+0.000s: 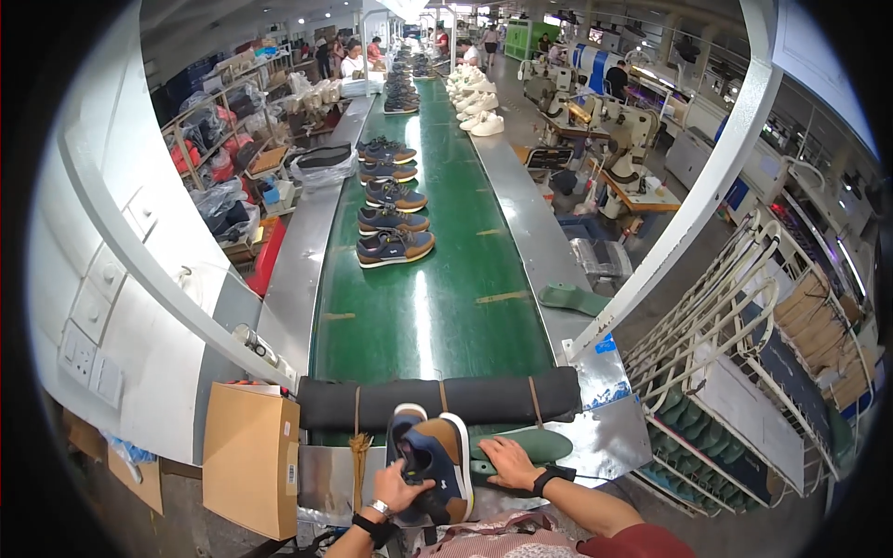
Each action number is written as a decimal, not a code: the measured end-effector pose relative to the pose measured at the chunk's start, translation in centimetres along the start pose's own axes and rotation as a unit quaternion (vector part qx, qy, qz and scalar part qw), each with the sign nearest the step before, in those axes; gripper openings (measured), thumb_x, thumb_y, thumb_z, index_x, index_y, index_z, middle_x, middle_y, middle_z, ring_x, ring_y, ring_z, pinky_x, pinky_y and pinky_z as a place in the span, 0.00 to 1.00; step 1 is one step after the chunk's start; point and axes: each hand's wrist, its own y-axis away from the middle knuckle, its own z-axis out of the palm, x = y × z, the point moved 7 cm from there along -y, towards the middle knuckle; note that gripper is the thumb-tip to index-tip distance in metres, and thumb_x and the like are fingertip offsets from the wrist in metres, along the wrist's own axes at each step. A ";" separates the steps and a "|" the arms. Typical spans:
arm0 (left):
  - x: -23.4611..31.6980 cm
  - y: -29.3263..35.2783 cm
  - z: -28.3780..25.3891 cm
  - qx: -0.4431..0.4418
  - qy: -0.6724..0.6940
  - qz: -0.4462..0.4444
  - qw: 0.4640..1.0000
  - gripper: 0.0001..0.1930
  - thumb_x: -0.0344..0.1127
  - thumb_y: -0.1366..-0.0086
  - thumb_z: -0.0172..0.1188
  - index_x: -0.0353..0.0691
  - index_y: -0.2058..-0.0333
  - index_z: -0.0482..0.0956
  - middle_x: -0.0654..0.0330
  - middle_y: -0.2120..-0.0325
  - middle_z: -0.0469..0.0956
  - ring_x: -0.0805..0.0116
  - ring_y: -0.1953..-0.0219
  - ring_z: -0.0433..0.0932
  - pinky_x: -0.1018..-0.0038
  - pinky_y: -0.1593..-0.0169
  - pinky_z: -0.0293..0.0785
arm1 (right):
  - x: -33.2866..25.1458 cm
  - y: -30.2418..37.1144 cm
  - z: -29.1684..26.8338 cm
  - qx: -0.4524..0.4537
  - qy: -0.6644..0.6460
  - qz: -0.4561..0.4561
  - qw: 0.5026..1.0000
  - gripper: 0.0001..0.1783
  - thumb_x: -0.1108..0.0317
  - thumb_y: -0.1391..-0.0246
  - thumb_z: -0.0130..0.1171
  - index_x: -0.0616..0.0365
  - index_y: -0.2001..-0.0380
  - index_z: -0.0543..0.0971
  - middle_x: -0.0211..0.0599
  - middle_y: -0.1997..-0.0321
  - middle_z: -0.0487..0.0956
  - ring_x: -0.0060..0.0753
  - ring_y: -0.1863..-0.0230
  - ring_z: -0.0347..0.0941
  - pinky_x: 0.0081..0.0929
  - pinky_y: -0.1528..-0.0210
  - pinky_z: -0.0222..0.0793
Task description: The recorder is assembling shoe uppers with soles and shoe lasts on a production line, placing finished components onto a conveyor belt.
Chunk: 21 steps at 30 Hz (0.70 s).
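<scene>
Shoes (448, 460), two: side by side at the belt's (465, 307) near end, by the black roll (327, 402); left hand (400, 487), part-closed, holds them, apparently for steadiness. Green last (547, 446): alongside, right hand (513, 464) half-curled over it, likely for control; whether gripped, cannot tell.

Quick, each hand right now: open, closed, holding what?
Left hand: closed on the nearest navy-and-brown shoes; one or both, can't tell.
Right hand: on a green shoe last; whether gripping, can't tell.
</scene>
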 end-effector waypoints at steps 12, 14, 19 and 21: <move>-4.6 -21.6 -8.4 0.142 0.492 -0.258 0.819 0.14 0.43 0.40 0.72 0.40 0.72 0.80 0.63 0.80 0.79 0.71 0.87 0.74 0.76 0.86 0.65 | -4.4 6.0 0.7 -0.028 0.063 -0.014 0.998 0.42 0.76 0.55 0.63 0.45 0.33 0.67 0.39 0.30 0.67 0.56 0.28 0.59 0.64 0.30 0.52; -10.0 -24.7 -6.5 0.193 0.542 -0.259 0.776 0.18 0.45 0.39 0.71 0.37 0.64 0.78 0.60 0.77 0.80 0.70 0.85 0.75 0.76 0.85 0.67 | -5.3 6.0 1.1 -0.029 0.062 -0.003 0.998 0.42 0.76 0.54 0.62 0.44 0.32 0.67 0.39 0.28 0.65 0.57 0.27 0.57 0.65 0.29 0.50; 3.0 -20.5 -0.3 0.214 0.207 0.017 0.954 0.34 0.38 0.46 0.69 0.36 0.40 0.71 0.49 0.63 0.81 0.54 0.60 0.82 0.61 0.51 0.77 | -5.0 7.8 0.8 0.031 0.004 0.085 0.996 0.40 0.73 0.53 0.60 0.44 0.33 0.69 0.42 0.26 0.62 0.59 0.26 0.53 0.68 0.29 0.49; 3.9 -16.8 7.9 0.037 0.177 0.064 0.982 0.32 0.41 0.44 0.69 0.36 0.41 0.74 0.45 0.55 0.80 0.52 0.57 0.82 0.60 0.51 0.78 | -5.4 8.4 0.9 0.050 -0.012 0.116 0.992 0.43 0.71 0.54 0.61 0.49 0.31 0.65 0.51 0.26 0.58 0.62 0.25 0.51 0.62 0.27 0.50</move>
